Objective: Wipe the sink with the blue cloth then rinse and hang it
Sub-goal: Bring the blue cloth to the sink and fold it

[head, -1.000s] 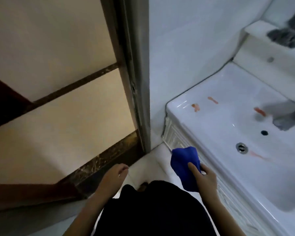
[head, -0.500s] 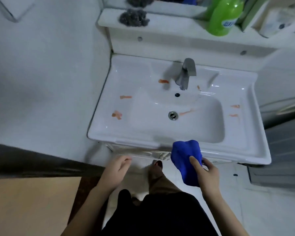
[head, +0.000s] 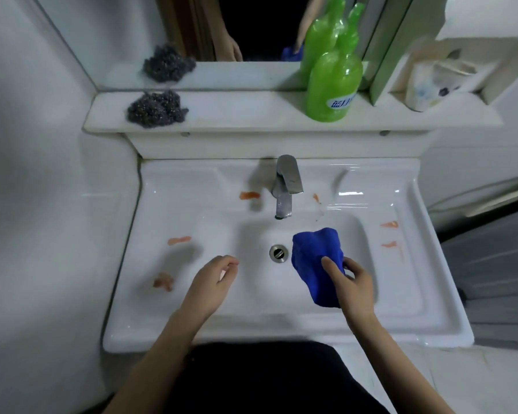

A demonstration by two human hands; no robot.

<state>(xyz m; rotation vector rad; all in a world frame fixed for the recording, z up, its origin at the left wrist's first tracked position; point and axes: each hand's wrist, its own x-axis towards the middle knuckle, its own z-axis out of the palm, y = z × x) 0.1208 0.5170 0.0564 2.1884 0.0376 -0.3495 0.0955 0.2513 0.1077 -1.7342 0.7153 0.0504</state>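
Gripping a bunched, soft blue cloth, the right hand hangs over the glossy white sink

Green bottle label: blue characters "蓝月", rest hidden.

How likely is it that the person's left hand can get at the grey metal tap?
Likely yes. The left hand holds nothing and hovers over the white ceramic sink, with only bare basin between it and the grey metal tap. The blue cloth in the right hand is off to the side.
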